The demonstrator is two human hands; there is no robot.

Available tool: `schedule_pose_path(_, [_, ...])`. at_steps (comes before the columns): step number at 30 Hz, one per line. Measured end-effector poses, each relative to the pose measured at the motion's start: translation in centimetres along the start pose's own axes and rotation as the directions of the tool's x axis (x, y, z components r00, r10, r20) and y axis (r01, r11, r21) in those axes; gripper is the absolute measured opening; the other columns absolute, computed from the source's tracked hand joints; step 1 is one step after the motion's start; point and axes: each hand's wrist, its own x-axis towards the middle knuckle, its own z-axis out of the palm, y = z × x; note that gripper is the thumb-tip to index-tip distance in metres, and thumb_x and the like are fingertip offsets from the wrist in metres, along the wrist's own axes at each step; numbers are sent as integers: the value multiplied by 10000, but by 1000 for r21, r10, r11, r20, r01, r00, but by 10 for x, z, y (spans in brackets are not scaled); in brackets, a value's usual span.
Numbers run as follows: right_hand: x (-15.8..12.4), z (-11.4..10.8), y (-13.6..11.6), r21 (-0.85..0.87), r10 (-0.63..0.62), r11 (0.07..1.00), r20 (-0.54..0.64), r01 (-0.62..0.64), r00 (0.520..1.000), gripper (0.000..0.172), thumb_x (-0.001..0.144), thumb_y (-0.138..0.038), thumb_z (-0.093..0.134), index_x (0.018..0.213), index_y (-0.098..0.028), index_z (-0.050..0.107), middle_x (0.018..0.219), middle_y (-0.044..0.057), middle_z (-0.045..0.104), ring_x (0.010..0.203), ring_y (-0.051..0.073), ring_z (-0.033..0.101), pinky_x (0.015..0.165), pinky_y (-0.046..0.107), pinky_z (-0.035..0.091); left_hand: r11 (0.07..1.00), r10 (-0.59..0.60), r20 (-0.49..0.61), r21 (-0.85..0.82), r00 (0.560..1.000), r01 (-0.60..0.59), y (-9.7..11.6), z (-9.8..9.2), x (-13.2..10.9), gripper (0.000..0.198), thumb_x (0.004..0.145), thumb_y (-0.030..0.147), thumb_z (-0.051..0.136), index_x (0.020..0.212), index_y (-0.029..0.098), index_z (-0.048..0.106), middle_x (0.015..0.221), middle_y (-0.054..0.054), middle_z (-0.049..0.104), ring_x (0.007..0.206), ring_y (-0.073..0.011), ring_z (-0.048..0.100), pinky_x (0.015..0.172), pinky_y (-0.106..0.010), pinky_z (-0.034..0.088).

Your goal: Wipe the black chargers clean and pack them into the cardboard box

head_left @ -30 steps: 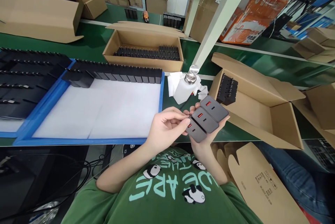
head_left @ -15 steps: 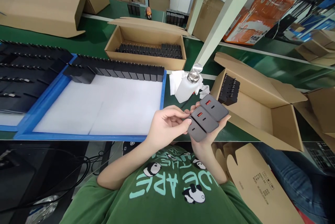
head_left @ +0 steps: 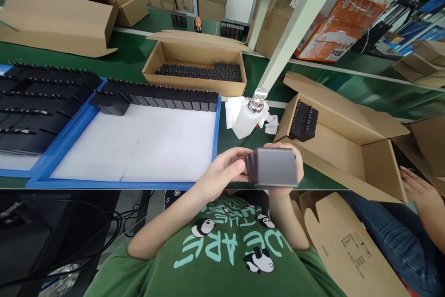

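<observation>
In front of my chest is a small stack of dark grey USB chargers, with the broad flat side of one facing me. My right hand wraps round the stack from behind and the right, its fingers partly hidden. At the left side, the fingers of my left hand are closed on the edges of the chargers. Their ports cannot be seen now. Just beyond stands a white pump bottle among white tissues.
A blue-edged tray with black chargers along its back lies left. One open carton with a black block of chargers is at right, another carton behind. Another person's hand is beside the right carton.
The chargers have been turned so that a broad side shows instead of the port faces. Both hands stay on them. Another person's hand has come into view at the right.
</observation>
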Motion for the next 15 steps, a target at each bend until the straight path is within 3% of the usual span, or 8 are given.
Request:
schedule_pose_path(1, [4, -4, -3, -32, -101, 994, 70, 103, 992, 892, 485, -841, 759, 1142, -258, 602, 933, 72, 669, 802, 272, 653, 750, 460, 541, 1000, -3, 29, -8, 1000, 4, -1, -2, 0, 711, 674, 711, 760, 1158, 201, 659, 1143, -107, 653, 940, -209, 668, 760, -310, 609])
schedule_pose_path(3, [12, -9, -11, -90, -275, 948, 250, 305, 929, 838, 533, -708, 851, 1211, -277, 615, 941, 75, 700, 792, 267, 652, 757, 454, 527, 1000, -2, 25, 3, 1000, 2, -5, -4, 1, 728, 636, 680, 804, 1173, 209, 666, 1141, -113, 669, 998, -241, 659, 781, -301, 585])
schedule_pose_path(5, [15, -9, -19, -159, -290, 910, 413, 382, 863, 820, 633, -637, 843, 1337, -324, 562, 1066, 83, 705, 910, 283, 652, 845, 473, 516, 1000, 10, -36, 18, 999, -9, -9, -5, 3, 691, 629, 633, 822, 1144, 197, 674, 1114, -116, 686, 981, -257, 671, 743, -292, 571])
schedule_pose_path(7, [14, -8, -25, -215, -156, 940, 418, 264, 895, 916, 636, -685, 811, 1425, -357, 481, 1291, 94, 626, 1149, 323, 591, 1012, 519, 462, 999, 24, -94, 27, 995, -21, -12, -7, 6, 674, 656, 625, 794, 1149, 186, 656, 1100, -125, 690, 956, -271, 684, 717, -309, 571])
schedule_pose_path(9, [8, -7, -29, -205, 65, 979, 348, 8, 935, 1052, 635, -778, 733, 1519, -373, 331, 1503, 95, 444, 1347, 346, 456, 1124, 549, 384, 996, 73, -143, 57, 987, -65, -15, -10, 7, 672, 685, 589, 786, 1202, 196, 613, 1151, -122, 671, 1021, -270, 673, 785, -319, 570])
schedule_pose_path(10, [4, -6, -29, -160, 179, 978, 336, -131, 925, 1117, 632, -801, 711, 1552, -369, 249, 1563, 100, 354, 1397, 348, 406, 1138, 545, 379, 992, 109, -171, 86, 979, -96, -15, -11, 7, 674, 689, 547, 803, 1229, 206, 588, 1188, -113, 654, 1066, -262, 658, 839, -317, 562])
schedule_pose_path(12, [-3, -5, -28, -48, 352, 931, 372, -361, 859, 1161, 662, -755, 741, 1577, -345, 156, 1598, 117, 276, 1426, 329, 384, 1128, 500, 420, 970, 194, -222, 189, 956, -153, -17, -15, 8, 700, 680, 459, 837, 1268, 223, 540, 1248, -99, 616, 1126, -244, 632, 920, -308, 540])
schedule_pose_path(15, [-9, -3, -22, 74, 470, 837, 411, -542, 781, 1135, 677, -575, 847, 1566, -328, 187, 1580, 123, 303, 1411, 296, 429, 1139, 452, 428, 903, 269, -230, 399, 935, -161, -19, -18, 9, 720, 710, 439, 815, 1313, 214, 494, 1279, -120, 588, 1117, -264, 640, 923, -348, 557])
